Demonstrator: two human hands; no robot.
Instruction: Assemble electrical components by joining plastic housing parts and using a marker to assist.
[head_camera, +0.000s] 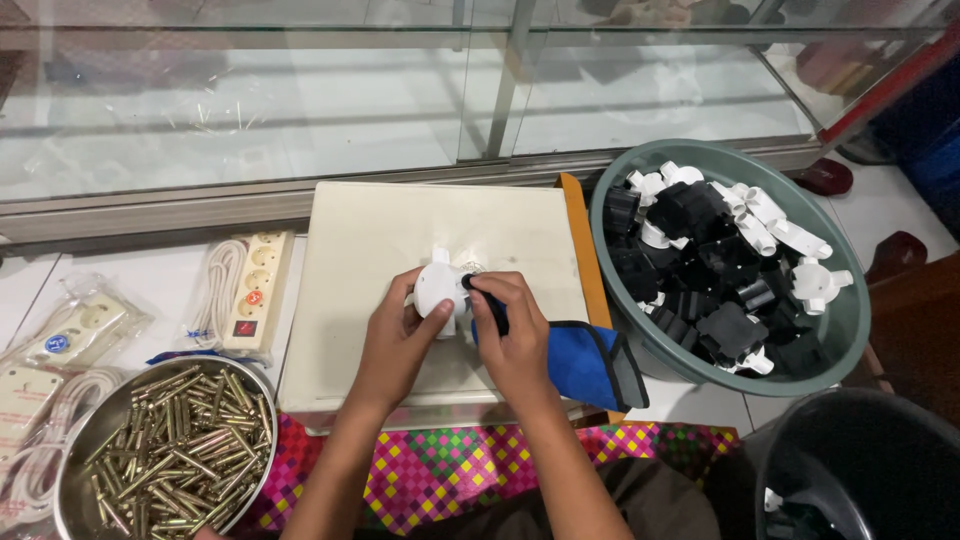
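My left hand (392, 338) grips a small round white plastic fitting (438, 287) with short stubs, held above a cream board (360, 240). My right hand (513, 325) holds a dark-handled tool (490, 308) whose tip is pressed against the right side of the fitting. The tool's tip is hidden behind my fingers. Under my right wrist lies a blue cloth pouch with black trim (585, 362).
A green basin (850, 320) at right holds several black and white plastic fittings (720, 270). A steel bowl of brass pins (170, 445) sits at lower left, with packaged white power strips (255, 290) beside it. A dark bucket (860, 465) stands lower right. A glass showcase (400, 100) runs behind.
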